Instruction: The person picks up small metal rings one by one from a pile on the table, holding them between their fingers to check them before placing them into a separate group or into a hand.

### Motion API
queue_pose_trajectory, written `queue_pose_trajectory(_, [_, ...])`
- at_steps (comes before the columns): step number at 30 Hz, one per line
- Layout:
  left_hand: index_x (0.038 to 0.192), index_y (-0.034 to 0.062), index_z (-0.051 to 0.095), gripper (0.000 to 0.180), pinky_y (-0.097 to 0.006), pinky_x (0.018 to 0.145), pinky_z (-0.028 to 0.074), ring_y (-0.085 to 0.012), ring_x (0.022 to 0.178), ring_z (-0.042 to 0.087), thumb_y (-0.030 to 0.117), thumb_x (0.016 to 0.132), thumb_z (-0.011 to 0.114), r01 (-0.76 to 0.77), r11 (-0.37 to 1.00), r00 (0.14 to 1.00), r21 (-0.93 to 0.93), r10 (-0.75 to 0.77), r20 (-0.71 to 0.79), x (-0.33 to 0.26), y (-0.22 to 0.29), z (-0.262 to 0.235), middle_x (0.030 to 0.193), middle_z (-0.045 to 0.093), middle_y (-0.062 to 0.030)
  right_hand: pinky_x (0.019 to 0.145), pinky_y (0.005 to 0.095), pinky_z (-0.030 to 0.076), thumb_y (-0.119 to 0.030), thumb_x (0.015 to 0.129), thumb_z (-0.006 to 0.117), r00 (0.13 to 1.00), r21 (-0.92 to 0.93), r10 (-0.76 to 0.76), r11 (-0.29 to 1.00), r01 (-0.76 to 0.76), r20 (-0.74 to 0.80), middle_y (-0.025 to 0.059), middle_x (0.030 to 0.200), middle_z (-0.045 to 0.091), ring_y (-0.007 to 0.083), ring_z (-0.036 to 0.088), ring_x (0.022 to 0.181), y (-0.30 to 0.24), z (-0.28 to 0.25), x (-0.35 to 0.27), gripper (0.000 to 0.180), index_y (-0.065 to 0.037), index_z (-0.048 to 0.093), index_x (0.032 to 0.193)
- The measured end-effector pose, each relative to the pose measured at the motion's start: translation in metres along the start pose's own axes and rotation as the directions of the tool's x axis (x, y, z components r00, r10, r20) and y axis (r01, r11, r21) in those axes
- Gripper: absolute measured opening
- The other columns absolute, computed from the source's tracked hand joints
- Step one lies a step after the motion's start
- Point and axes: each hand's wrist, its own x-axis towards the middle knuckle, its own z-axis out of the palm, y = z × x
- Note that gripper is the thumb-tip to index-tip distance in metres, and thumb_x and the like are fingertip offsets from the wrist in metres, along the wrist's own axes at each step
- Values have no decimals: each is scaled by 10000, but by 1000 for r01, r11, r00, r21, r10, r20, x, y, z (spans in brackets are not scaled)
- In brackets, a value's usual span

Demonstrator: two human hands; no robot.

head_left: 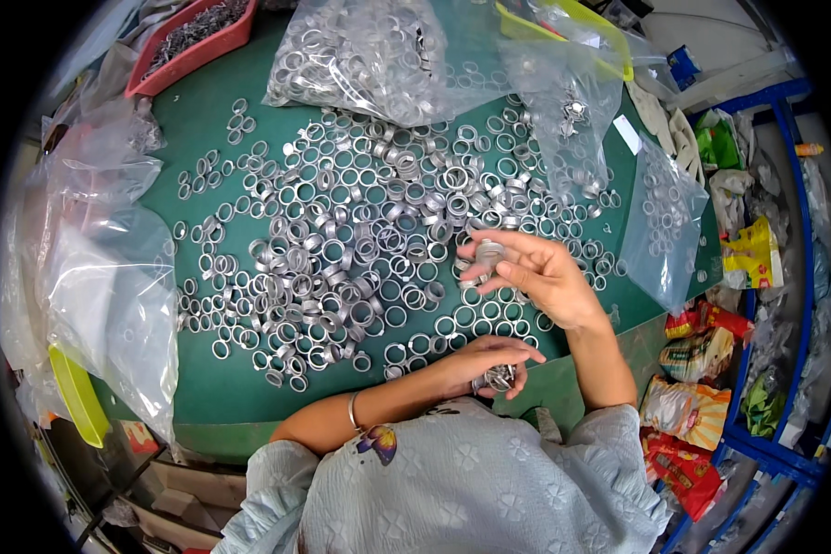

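Many silver metal rings [337, 251] lie loose in a broad heap on the green table [203, 369]. Near the table's front edge, my left hand [475, 360] is closed around several metal rings [499, 377]; its fingers partly cover them. My right hand [554, 282] is raised over the right side of the heap, with a metal ring [489, 253] held between thumb and fingers. That ring looks slightly blurred. More rings lie flat on the tabletop between my two hands.
A clear bag of rings [360, 60] sits at the back. Another plastic bag [665, 217] lies at the right. Crumpled plastic [111, 295] covers the left edge. A red tray [198, 42] holds small metal parts. Blue shelving [785, 138] with colourful packages stands at right.
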Motion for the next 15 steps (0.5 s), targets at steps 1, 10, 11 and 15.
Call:
queue_pose_trajectory(1, [1152,-1,513,355,-185,361,295,-125,578,566,272,938,438,-2,1000,1000,0,2,-1,0,0,0,720,566,-82,737,298,531,-19,889,490,999,38,37,999,-37,4,184,1123,587,235,628,927,0,-1,0,389,10,449,1275])
queue_pose_trajectory(10, [1142,-13,518,348,-185,359,302,-109,555,544,256,936,438,-2,1000,1000,14,3,-29,-2,2,2,712,567,-98,628,252,541,-17,862,553,818,-489,-527,789,372,-228,138,918,670,179,665,730,-61,19,15,257,27,588,1113])
queue_pose_trajectory(11, [1140,-14,519,348,-185,356,303,-110,556,544,257,937,438,-21,1000,999,18,21,-39,-6,2,0,711,568,-98,635,233,525,11,808,608,635,-749,-770,455,482,-59,122,872,680,149,665,738,-75,28,32,277,20,613,1085])
queue_pose_trajectory(15, [1142,-9,517,352,-190,345,316,-117,559,551,267,938,437,-20,999,1000,50,20,-13,-3,0,0,703,566,-92,508,307,453,-94,769,665,185,-901,-898,-347,259,399,81,704,636,228,597,588,-134,28,100,194,-69,663,961])
